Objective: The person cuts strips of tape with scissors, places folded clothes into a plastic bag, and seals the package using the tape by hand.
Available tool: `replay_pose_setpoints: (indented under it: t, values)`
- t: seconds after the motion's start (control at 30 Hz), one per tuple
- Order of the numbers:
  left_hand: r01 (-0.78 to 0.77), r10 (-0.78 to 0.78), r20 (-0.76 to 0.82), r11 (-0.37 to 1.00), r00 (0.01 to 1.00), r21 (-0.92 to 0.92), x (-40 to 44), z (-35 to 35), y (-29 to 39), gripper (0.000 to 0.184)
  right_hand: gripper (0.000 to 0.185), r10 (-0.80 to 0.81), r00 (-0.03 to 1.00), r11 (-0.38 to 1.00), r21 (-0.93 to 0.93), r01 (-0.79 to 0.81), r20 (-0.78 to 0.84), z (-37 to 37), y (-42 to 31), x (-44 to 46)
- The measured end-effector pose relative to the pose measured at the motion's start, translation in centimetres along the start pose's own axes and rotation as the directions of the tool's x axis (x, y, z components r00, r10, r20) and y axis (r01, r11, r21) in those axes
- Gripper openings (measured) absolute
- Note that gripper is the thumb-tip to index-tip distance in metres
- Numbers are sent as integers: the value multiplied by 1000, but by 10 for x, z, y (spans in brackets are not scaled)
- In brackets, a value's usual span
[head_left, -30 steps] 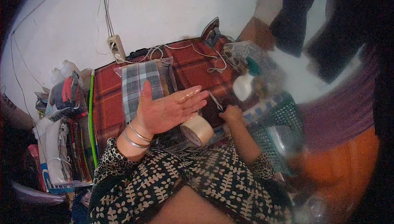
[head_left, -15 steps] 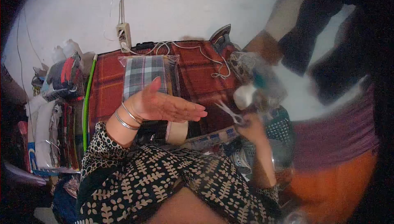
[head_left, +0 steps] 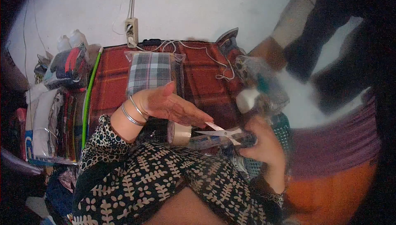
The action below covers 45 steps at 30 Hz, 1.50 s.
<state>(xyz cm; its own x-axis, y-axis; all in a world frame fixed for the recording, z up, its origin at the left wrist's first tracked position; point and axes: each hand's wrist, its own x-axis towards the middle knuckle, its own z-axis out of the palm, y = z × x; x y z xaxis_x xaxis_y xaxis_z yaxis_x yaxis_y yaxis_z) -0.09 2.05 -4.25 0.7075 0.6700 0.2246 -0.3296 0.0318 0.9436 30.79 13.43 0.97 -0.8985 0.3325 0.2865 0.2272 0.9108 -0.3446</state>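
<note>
In my right hand (head_left: 264,138) is a pair of scissors (head_left: 226,133), its blades spread apart and pointing left. My left hand (head_left: 177,106) is open, fingers stretched out together toward the right. The upper blade meets its fingertips in the picture; I cannot tell whether they touch. Below my left hand lies a wide roll of tape (head_left: 180,135). Beyond that hand sits a folded plaid cloth (head_left: 149,71) in a clear plastic bag, partly covered by the hand.
A red plaid cover (head_left: 202,72) lies under these things, with an iron (head_left: 227,40) and its white cord at the back. Folded cloths (head_left: 43,122) and a green stick (head_left: 89,97) stand left. Right are a green basket (head_left: 282,128) and another person's leg (head_left: 288,27).
My right hand has brought the scissors left and down toward my left hand, and the blades have spread wider. My left hand has shifted slightly right and down.
</note>
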Motion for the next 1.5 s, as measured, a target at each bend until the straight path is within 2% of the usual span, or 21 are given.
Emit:
replay_pose_setpoints:
  t: [0.07,0.2,0.3,0.4,0.5,0.6,0.7,0.77,0.9,1.0,1.1,1.17,1.27,1.4,1.5]
  values:
    - [42,-43,38,999,998,12,0,0,0,134,49,24,999,999,-28,-23,27,1,-6,8]
    - [33,-34,53,999,998,4,1,7,4,134,47,22,999,999,-35,-21,34,7,-12,18]
    - [24,-26,53,999,998,29,-2,8,5,135,46,-51,999,998,30,52,-16,9,-15,22]
    - [-39,37,103,999,994,25,-5,7,3,124,44,-33,998,999,36,31,55,10,-13,25]
    - [-53,52,100,999,994,5,-6,8,3,126,41,-39,997,997,70,34,65,11,-10,24]
    - [8,-10,65,999,998,33,-6,9,5,134,38,-8,995,996,91,-2,103,16,-4,20]
    - [7,-9,76,1000,997,26,-1,12,5,133,41,25,998,995,91,-31,61,19,-2,16]
    - [27,-27,44,1000,999,7,1,15,6,133,47,10,998,1000,-7,-10,60,12,-9,16]
    - [22,-22,-4,1000,1000,11,-7,10,9,136,52,24,998,999,22,-25,54,7,8,-7]
    - [-65,64,-24,998,998,-21,-15,4,8,132,53,-9,1000,999,-35,10,8,6,15,-17]
    - [-68,68,-5,998,998,-15,-11,5,8,135,54,8,999,1000,1,-8,-37,15,22,-18]
    - [-46,46,34,999,998,21,-7,9,11,134,55,57,998,998,-17,-58,-3,18,13,-9]
    - [-41,41,88,999,995,1,2,12,16,133,54,9,1000,1000,2,-9,5,17,6,4]
    - [-61,62,109,998,992,-5,6,16,15,139,50,41,999,998,37,-43,32,14,-6,14]
    - [-88,79,136,994,988,62,7,20,17,132,47,-21,999,998,59,19,32,15,-10,19]
